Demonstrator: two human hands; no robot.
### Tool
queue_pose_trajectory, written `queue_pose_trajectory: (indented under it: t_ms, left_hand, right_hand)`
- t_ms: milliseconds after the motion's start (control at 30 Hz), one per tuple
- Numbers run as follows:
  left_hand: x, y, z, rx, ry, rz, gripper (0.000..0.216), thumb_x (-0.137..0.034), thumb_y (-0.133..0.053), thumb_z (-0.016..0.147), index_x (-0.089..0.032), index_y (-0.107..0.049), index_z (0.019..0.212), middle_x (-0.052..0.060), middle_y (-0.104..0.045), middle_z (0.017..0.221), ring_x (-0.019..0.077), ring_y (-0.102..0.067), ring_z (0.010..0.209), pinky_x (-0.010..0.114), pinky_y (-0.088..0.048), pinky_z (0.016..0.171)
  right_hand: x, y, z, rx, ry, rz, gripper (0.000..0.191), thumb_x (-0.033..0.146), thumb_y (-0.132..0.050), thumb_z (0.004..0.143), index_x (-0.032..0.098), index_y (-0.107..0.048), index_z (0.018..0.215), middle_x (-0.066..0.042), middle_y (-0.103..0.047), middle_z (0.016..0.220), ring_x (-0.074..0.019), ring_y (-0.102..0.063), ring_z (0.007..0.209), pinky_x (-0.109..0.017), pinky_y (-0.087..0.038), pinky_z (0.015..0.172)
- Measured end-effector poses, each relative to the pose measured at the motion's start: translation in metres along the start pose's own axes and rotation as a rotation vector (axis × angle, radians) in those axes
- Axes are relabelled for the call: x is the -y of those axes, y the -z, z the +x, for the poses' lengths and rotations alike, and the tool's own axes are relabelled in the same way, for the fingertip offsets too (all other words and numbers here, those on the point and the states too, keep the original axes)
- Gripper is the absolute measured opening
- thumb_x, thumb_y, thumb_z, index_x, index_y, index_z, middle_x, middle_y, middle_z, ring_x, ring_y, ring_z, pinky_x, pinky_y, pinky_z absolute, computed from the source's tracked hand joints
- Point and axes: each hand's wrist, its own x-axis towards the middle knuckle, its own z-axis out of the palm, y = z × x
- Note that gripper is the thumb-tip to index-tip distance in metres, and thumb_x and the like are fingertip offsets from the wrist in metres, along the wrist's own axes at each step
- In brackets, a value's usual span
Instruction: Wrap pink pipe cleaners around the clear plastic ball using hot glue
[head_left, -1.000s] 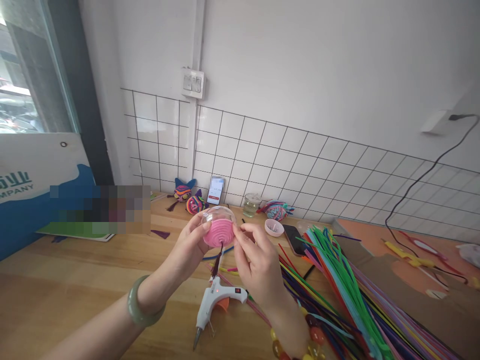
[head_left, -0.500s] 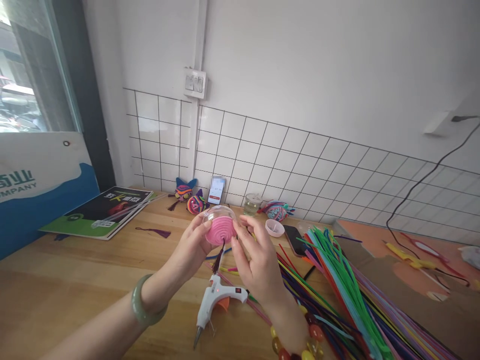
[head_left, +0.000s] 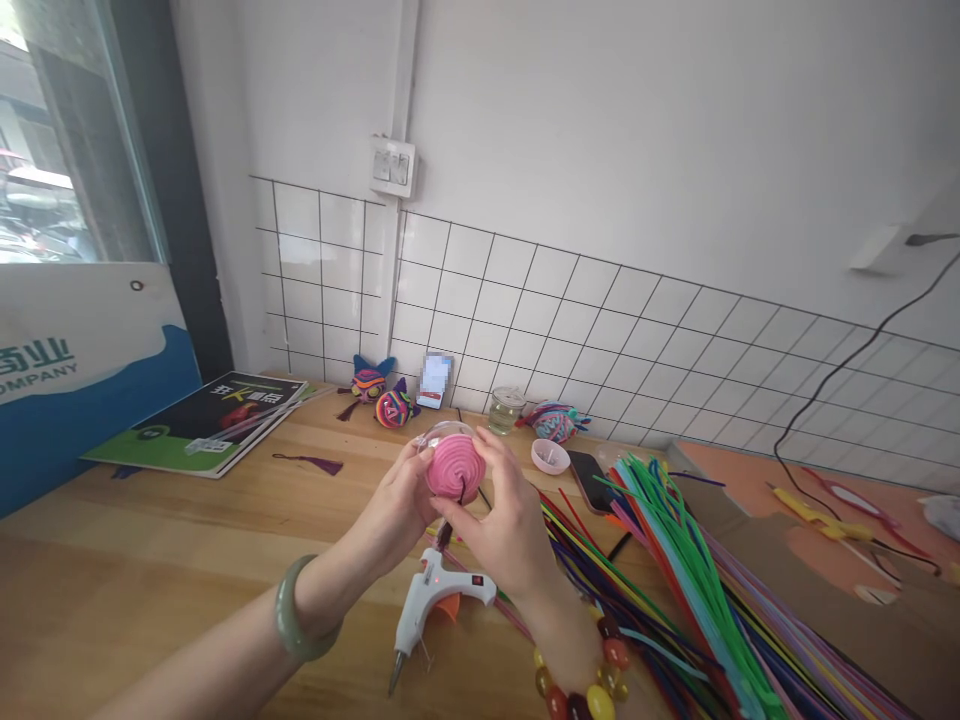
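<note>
Both my hands hold a clear plastic ball (head_left: 452, 462) wrapped in a coil of pink pipe cleaner, a little above the wooden table (head_left: 150, 560). My left hand (head_left: 397, 505) grips the ball from the left with curled fingers. My right hand (head_left: 501, 522) cups it from the right and below, thumb pressed on the pink coil beside a dark tassel cord that hangs from it. A white glue gun (head_left: 431, 598) lies on the table right under my hands.
A big spread of coloured pipe cleaners (head_left: 675, 590) covers the table on the right. A phone (head_left: 589, 478), a small pink dish (head_left: 549, 456), a glass jar (head_left: 505, 409) and finished pipe-cleaner figures (head_left: 379, 393) sit by the tiled wall. A booklet (head_left: 202, 422) lies left.
The ball has sunk slightly and turned, so more of the pink coil faces me. My right hand has slid from pinching its right edge to cupping it from beneath.
</note>
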Motion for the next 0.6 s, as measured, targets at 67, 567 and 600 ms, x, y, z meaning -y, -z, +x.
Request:
queue_pose_trajectory:
  t_ms: [67, 567, 600]
  left_hand:
    - [0.003, 0.001, 0.0, 0.027, 0.014, -0.015, 0.036, -0.038, -0.064, 0.088, -0.018, -0.06, 0.119, 0.01, -0.071, 0.106, 0.0231, -0.067, 0.091, 0.033, -0.056, 0.074]
    - [0.003, 0.005, 0.003, 0.091, 0.091, 0.026, 0.03, -0.042, -0.051, 0.095, -0.021, -0.064, 0.112, 0.008, -0.071, 0.099, 0.019, -0.063, 0.083, 0.031, -0.054, 0.072]
    - [0.003, 0.006, 0.004, 0.089, 0.094, 0.024, 0.029, -0.041, -0.05, 0.095, -0.021, -0.065, 0.11, 0.007, -0.072, 0.098, 0.0189, -0.063, 0.082, 0.031, -0.054, 0.072]
  right_hand:
    - [-0.002, -0.002, 0.0, 0.009, -0.014, -0.006, 0.065, 0.022, -0.079, 0.076, 0.017, -0.046, 0.132, -0.022, -0.058, 0.136, -0.0334, -0.058, 0.126, -0.053, -0.053, 0.1]
    - [-0.018, -0.007, -0.001, 0.043, -0.122, 0.14, 0.059, 0.02, -0.074, 0.078, 0.019, -0.047, 0.13, -0.017, -0.057, 0.135, -0.0289, -0.056, 0.128, -0.05, -0.05, 0.105]
    - [-0.019, -0.008, -0.001, 0.047, -0.136, 0.157, 0.059, 0.019, -0.074, 0.078, 0.02, -0.046, 0.13, -0.017, -0.057, 0.135, -0.0286, -0.056, 0.128, -0.05, -0.05, 0.105]
